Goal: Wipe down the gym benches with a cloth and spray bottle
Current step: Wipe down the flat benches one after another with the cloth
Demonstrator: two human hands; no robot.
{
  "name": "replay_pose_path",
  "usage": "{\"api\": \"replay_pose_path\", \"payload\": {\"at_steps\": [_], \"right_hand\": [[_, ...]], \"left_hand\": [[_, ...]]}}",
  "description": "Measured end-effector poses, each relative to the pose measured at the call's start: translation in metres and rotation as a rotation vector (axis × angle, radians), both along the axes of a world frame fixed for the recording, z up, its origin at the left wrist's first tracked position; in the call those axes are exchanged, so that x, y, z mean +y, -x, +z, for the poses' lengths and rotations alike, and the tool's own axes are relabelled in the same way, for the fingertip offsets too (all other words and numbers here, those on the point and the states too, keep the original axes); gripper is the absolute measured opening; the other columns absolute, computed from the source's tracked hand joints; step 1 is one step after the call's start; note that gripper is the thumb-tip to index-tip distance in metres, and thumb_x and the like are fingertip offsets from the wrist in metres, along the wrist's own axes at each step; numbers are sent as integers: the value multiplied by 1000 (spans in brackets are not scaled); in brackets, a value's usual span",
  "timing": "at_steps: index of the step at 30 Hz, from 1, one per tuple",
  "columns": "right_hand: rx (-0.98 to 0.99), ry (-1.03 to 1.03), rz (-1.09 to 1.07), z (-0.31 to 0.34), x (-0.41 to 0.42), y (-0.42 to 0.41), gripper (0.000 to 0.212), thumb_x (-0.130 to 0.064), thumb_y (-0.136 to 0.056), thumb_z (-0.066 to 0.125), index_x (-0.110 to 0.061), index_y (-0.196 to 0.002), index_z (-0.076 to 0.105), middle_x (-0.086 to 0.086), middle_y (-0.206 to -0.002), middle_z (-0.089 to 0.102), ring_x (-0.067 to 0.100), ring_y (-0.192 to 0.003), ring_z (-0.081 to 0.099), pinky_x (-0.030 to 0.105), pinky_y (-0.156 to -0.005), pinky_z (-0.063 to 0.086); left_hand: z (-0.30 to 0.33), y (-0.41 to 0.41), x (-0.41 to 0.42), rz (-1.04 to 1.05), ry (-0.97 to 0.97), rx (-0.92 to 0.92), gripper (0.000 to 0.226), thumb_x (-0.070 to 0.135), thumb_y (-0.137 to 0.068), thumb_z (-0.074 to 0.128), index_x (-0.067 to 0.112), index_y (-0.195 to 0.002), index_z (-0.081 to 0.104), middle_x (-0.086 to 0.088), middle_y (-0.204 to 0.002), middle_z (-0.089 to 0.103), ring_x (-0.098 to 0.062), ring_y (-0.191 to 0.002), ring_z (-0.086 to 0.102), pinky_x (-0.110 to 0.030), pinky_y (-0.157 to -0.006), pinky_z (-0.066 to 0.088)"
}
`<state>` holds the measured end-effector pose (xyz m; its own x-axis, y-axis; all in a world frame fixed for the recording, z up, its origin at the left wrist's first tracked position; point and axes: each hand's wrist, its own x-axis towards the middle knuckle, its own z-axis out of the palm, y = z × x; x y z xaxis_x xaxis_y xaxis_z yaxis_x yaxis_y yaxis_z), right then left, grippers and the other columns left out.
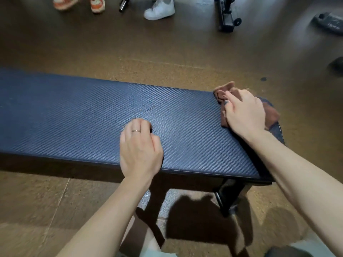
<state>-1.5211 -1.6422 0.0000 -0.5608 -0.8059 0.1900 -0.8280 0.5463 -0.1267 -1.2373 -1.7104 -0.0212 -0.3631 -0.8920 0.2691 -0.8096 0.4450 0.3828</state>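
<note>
A flat gym bench (78,115) with a dark blue woven-pattern pad runs across the view. My right hand (245,112) presses a crumpled brown cloth (225,90) onto the pad's right end, fingers bent over it. My left hand (139,147) rests on the middle of the pad near the front edge, fingers curled under with nothing in them and a ring on one finger. No spray bottle is in view.
The bench's black leg (230,197) stands under its right end on a brown floor. Beyond the bench are other people's shoes (159,8), a metal bar end (123,4) and a black wheeled equipment base (227,17). Dark equipment pieces (328,23) lie at the far right.
</note>
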Motion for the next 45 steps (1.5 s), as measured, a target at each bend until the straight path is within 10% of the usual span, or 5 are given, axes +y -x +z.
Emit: {"api": "replay_pose_path", "payload": {"at_steps": [10, 22, 30, 36, 45], "right_hand": [[-44, -39, 416, 1, -124, -106, 45, -40, -102, 37, -34, -142, 57, 3, -142, 56, 25, -133, 48, 44, -106, 37], [-3, 14, -113, 0, -28, 6, 46, -38, -97, 35, -30, -125, 70, 8, -124, 64, 31, -123, 53, 46, -104, 40], [-13, -30, 447, -6, -61, -149, 55, -37, -94, 30, -23, -139, 59, 4, -140, 57, 26, -135, 44, 47, -111, 34], [1, -83, 638, -6, -10, -132, 51, -37, -100, 41, -28, -149, 52, 6, -153, 49, 27, -146, 37, 47, -121, 27], [-38, -115, 667, -8, -146, -96, 48, -39, -104, 33, -33, -150, 48, 1, -152, 48, 23, -141, 39, 45, -115, 30]], "left_hand": [[-1, -5, -4, -36, 8, 11, 19, 18, -90, 45, 17, -105, 57, -2, -110, 56, -24, -103, 50, -42, -93, 40], [-1, -3, -2, -54, 1, -4, 12, 17, -92, 49, 13, -102, 54, -4, -108, 55, -26, -104, 50, -44, -96, 42], [-2, -6, -3, -44, -5, 6, 15, 17, -90, 44, 14, -101, 54, -5, -107, 56, -28, -102, 51, -44, -93, 41], [12, -15, -13, 8, -38, 144, 14, 15, -91, 43, 13, -98, 54, -5, -102, 57, -27, -96, 51, -45, -89, 38], [7, -54, -53, 305, -13, 1, 24, 24, -90, 39, 16, -102, 58, -5, -113, 59, -28, -107, 51, -47, -95, 40]]}}
